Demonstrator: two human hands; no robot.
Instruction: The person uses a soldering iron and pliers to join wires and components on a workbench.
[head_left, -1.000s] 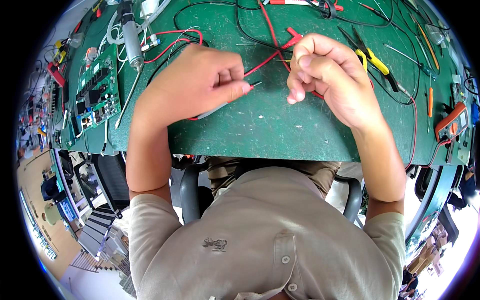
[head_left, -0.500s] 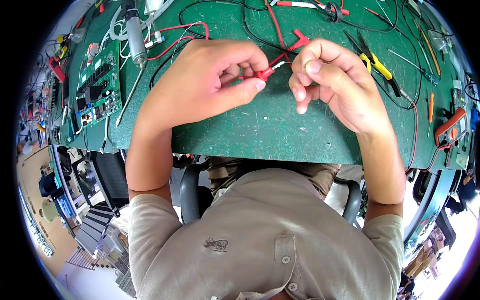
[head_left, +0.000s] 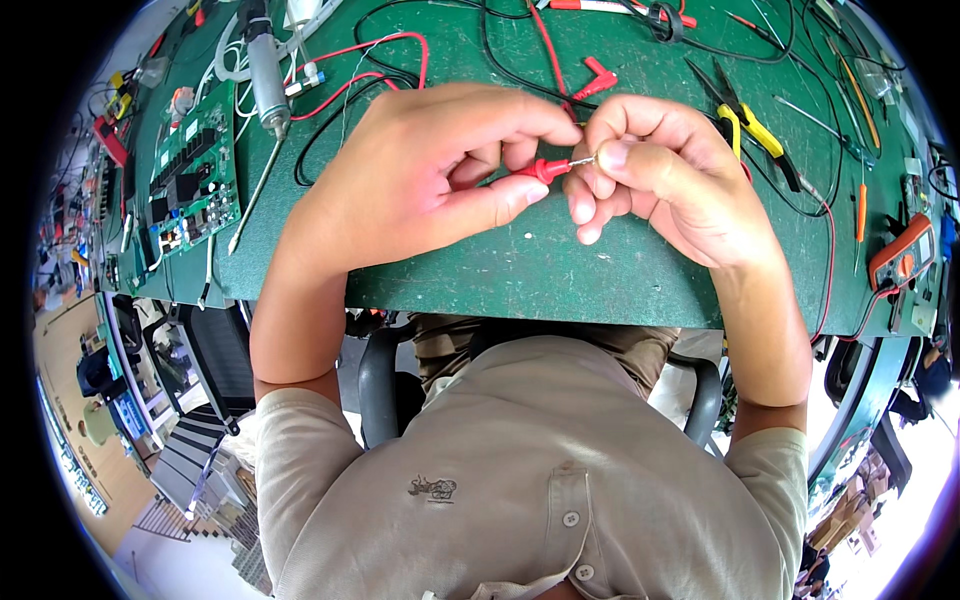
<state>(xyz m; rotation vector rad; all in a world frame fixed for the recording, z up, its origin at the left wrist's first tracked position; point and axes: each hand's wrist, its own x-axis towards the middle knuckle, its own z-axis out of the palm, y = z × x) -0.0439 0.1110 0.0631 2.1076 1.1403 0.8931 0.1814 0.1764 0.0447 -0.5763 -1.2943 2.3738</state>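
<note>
My left hand [head_left: 440,180] is closed around a red test probe [head_left: 543,170] over the green worktop [head_left: 440,290], with the bare metal tip pointing right. My right hand [head_left: 665,185] meets that tip, thumb and forefinger pinched on a tiny brass-coloured piece [head_left: 598,157] that is too small to make out fully. The other right-hand fingers are loosely curled beneath. Behind my hands lie a red plug [head_left: 600,80] and crossed red and black leads [head_left: 510,70].
Left: a green circuit board [head_left: 195,170] and a silver cylindrical tool [head_left: 268,80] with white tubing. Right: yellow-handled pliers [head_left: 760,135], an orange screwdriver [head_left: 861,210], an orange multimeter [head_left: 895,258]. Several cables cross the back. A chair armrest [head_left: 385,380] sits below the worktop edge.
My left hand has moved right, bringing the red probe up to my right fingers. My right hand has dropped slightly; the probe tip now meets its pinch.
</note>
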